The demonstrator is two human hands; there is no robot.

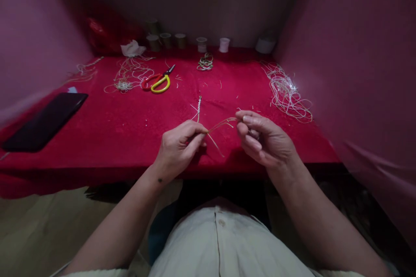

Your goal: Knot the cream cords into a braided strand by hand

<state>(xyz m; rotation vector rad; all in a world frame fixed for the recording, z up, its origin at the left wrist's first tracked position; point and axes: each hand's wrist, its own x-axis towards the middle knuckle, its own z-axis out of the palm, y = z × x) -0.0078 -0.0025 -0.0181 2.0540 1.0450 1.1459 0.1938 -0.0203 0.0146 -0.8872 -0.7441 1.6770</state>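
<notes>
My left hand (182,143) pinches a thin braided cord (199,106) between thumb and fingers above the front of the red cloth. The braided part runs away from me beyond the hand, with a fine pale thread sticking out to its left. Loose cord strands (222,123) come out of the pinch toward the right, and one end hangs down toward me. My right hand (261,136) pinches the far ends of these strands between thumb and forefinger, its other fingers curled. What lies inside the left pinch is hidden.
Red-and-yellow scissors (160,83) lie beyond my left hand. Tangled cords lie left (123,85) and right (286,93), with a small bundle (205,62) between. Several thread spools (224,45) line the back. A black phone (45,121) rests at left. Pink walls (364,73) flank the table.
</notes>
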